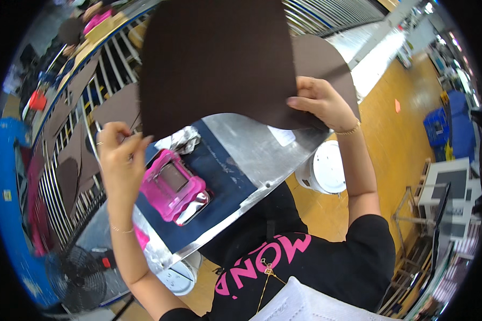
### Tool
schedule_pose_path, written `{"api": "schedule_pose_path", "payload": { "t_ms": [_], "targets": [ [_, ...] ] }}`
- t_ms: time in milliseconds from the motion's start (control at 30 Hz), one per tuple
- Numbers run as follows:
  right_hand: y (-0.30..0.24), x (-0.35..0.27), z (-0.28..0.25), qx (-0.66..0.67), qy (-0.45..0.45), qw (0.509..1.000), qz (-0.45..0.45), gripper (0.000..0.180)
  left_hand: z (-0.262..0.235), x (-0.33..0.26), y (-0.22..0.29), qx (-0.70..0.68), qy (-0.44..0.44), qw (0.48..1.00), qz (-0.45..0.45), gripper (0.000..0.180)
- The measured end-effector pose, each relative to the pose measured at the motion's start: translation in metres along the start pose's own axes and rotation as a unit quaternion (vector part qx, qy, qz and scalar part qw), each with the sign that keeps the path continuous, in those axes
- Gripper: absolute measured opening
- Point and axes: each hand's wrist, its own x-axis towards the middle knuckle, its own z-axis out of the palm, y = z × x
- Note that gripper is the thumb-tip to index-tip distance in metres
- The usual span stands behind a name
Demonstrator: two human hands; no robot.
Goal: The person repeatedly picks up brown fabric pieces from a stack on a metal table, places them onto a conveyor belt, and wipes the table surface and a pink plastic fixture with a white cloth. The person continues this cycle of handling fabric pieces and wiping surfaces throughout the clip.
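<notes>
A large dark brown cut sheet piece, with a curved lower edge, is held up in front of me. My right hand grips its right edge, thumb on the near face and fingers curled. My left hand is closed with its fingertips at the sheet's lower left corner, seemingly pinching it. Below lies a pink wavy-edged frame with a rectangular window, resting on a dark blue mat beside crumpled silver foil. Another brown piece shows behind the held sheet.
The metal table stands before me, with a roller conveyor bearing several brown pieces at left. White buckets stand by the table. A black fan is at lower left, and a co-worker's hand shows at far left.
</notes>
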Motion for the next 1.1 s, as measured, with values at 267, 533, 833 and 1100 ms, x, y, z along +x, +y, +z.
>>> {"api": "schedule_pose_path", "payload": {
  "t_ms": [267, 533, 833, 1100],
  "targets": [
    [-0.017, 0.016, 0.025, 0.219, -0.107, 0.968, 0.064, 0.017, -0.023, 0.011, -0.016, 0.072, 0.021, 0.997, -0.029, 0.018],
    [-0.050, 0.028, 0.027, -0.104, -0.007, 0.977, -0.187, 0.027, -0.029, 0.000, -0.038, 0.052, 0.055, 0.996, -0.043, 0.019],
    [-0.140, 0.063, -0.020, -0.241, 0.057, 0.947, -0.202, 0.024, -0.057, 0.063, -0.039, -0.210, 0.216, 0.950, -0.077, 0.096],
    [-0.180, 0.102, 0.027, -0.620, 0.014, 0.685, -0.382, 0.020, -0.027, 0.078, -0.036, -0.055, -0.064, 0.996, -0.013, 0.023]
  ]
}}
